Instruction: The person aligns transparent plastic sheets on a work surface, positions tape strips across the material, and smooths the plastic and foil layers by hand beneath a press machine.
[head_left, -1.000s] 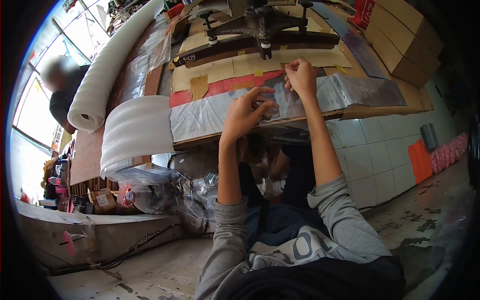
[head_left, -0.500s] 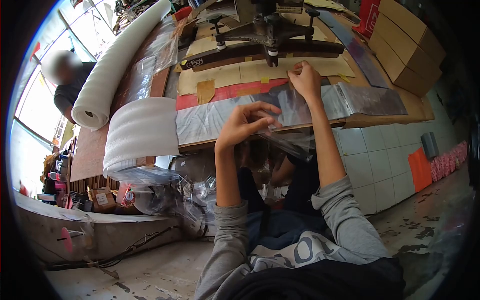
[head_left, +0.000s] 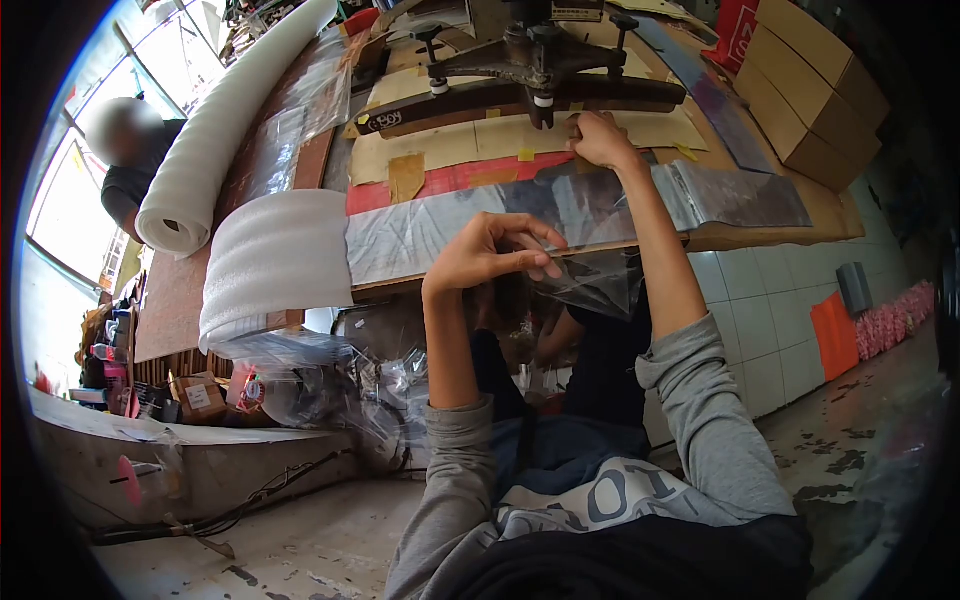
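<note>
Pinches thin plastic (head_left: 598, 284), hanging at the table's (head_left: 385, 289) front edge, in the left hand (head_left: 488, 256); curls the right hand (head_left: 602, 141) near the dark bar (head_left: 500, 99), on what, cannot tell. Looks light, limp, slippery; probably best gripped by a corner.

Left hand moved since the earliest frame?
Yes: judged against the black bar, the left hand has drawn back, lower in the view and farther from that bar.

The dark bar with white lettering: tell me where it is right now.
In the head view, the dark bar runs across the upper middle of the picture, crossing the pale sheets, just beyond the right hand.
</note>
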